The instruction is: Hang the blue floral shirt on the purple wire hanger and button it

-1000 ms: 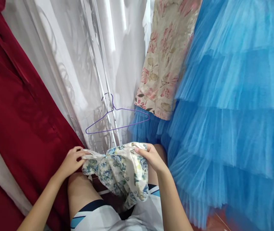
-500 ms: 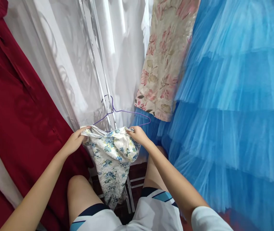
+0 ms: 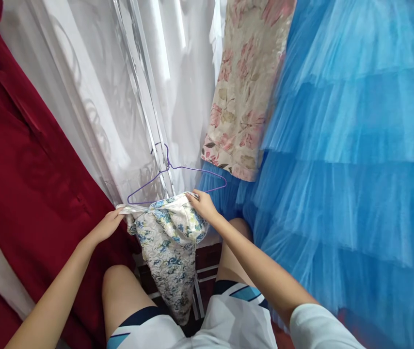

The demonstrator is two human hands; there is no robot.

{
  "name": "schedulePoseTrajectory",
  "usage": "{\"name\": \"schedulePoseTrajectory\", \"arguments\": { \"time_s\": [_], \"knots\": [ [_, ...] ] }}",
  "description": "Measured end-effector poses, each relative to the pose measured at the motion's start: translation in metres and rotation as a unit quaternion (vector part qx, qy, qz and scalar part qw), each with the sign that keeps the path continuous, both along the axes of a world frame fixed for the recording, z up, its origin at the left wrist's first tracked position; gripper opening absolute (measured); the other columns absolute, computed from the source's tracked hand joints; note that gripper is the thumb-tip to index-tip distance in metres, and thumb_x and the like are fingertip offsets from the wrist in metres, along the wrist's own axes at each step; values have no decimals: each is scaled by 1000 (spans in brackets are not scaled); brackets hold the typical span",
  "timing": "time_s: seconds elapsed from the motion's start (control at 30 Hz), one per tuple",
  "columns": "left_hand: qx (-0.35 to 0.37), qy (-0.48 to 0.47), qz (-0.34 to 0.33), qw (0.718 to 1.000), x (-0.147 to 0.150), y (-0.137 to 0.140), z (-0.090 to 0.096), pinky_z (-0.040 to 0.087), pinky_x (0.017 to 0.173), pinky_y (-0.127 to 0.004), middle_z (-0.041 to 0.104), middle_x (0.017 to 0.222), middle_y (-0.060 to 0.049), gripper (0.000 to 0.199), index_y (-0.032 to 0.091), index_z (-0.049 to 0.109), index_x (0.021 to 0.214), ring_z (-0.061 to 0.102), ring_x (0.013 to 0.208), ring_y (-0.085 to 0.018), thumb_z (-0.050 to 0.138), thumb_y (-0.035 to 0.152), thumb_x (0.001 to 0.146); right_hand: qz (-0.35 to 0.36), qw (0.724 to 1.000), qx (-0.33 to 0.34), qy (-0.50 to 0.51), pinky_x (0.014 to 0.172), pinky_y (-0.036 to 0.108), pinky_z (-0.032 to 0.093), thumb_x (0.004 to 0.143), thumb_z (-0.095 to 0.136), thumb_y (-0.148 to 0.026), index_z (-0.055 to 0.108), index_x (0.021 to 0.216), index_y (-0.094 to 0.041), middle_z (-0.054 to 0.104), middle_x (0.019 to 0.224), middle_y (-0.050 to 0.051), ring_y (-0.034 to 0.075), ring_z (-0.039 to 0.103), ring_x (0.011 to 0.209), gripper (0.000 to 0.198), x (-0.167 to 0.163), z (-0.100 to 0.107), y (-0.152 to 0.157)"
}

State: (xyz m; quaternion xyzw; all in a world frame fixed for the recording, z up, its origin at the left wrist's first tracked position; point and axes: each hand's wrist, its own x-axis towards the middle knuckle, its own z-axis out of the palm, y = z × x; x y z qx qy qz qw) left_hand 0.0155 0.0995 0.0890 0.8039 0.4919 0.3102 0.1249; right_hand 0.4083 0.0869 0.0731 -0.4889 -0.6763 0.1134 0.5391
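Note:
Between my hands hangs a white garment with a blue and yellow floral print [image 3: 172,257]; whether it is a dress or another piece, I cannot tell. My left hand [image 3: 108,224] pinches its upper edge at the left corner. At the right end of that edge, my right hand [image 3: 203,206] grips the cloth, its thumb and fingers closed. Just above and behind the garment is a thin purple hanger [image 3: 197,169]. Its hook lies by the metal uprights, and the bottom bar is partly hidden by the cloth and my right hand.
Metal rack uprights [image 3: 145,82] stand in front of a white curtain [image 3: 181,97]. A dark red gown [image 3: 36,160] hangs at left. On the right are a cream floral garment [image 3: 241,106] and a tiered blue tulle gown [image 3: 352,169]. My knees flank the rack's base [image 3: 207,274].
My left hand has moved down and slightly left, lowering that side of the garment's edge. More of the purple hanger's left side now shows. My right hand has shifted only slightly.

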Motion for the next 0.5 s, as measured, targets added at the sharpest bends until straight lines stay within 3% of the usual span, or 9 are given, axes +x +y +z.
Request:
{"name": "schedulePoseTrajectory", "arguments": {
  "time_s": [0.2,0.37,0.5],
  "knots": [
    [57,-6,72,996,13,21,15,20,116,-51,47,148,-8,52,23,54,133,33,139,-31,38,51,92,8,1000,-19,-19,55,27,22,86,51,-43,39,55,-19,36,53,-3,12,35,57,41,5,7,-15],
    [96,-69,-4,993,62,10,48,35,108,-38,58,132,-9,44,20,56,122,51,125,-25,37,47,94,21,998,-44,-31,54,26,22,86,52,-47,42,55,-19,38,53,-4,11,34,54,43,0,6,-25],
    [151,-62,16,986,98,-15,68,46,89,-31,67,104,-4,33,21,58,112,62,97,-22,49,43,90,52,997,-47,-15,55,25,28,84,55,-46,57,66,-18,46,57,-3,13,40,56,34,-2,4,-41]
  ]
}}
